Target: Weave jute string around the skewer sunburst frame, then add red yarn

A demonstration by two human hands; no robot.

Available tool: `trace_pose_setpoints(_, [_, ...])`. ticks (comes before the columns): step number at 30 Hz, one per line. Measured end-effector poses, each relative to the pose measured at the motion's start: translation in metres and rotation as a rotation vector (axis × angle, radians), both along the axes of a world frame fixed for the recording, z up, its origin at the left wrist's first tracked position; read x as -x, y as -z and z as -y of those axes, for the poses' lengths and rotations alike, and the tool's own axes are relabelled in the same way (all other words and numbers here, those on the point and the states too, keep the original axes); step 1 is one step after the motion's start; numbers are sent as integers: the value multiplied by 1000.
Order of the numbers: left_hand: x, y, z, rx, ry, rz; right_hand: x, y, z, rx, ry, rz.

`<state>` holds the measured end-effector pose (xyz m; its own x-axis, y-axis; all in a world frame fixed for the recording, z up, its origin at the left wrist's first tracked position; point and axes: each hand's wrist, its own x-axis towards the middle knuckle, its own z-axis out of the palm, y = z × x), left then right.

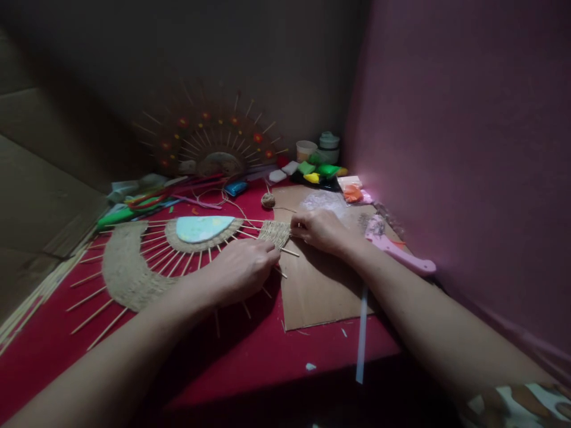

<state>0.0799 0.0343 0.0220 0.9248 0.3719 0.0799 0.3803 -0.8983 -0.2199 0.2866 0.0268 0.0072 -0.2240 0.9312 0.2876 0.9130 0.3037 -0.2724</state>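
From my remote seat, I judge the fan [126, 267], left of the cardboard [323, 291] with one end over it, light, its sticks [91, 317] snappable, best held by the pliant weave [273, 232], where my left hand [243, 270] curls its fingers and my right hand [319, 229] pinches.

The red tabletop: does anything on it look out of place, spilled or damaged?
Two things. A pale scrap lies loose near the front edge of the red tabletop, like litter, and a translucent stick seems to poke past that edge, where it might get knocked. The visible part of the woven piece shows no clear damage.
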Motion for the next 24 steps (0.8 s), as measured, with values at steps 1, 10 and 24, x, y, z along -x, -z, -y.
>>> trace_pose_setpoints(1, [1, -2, 0, 35, -4, -11, 1, 0, 0, 19, 0, -9])
trace_pose_setpoints(10, [-4, 1, -6, -13, 28, 235, 6, -3, 2, 72, -5, -101])
trace_pose_setpoints(24, [-22, 7, 2, -230, 146, 33, -1, -13, 3, 122, -71, -98])
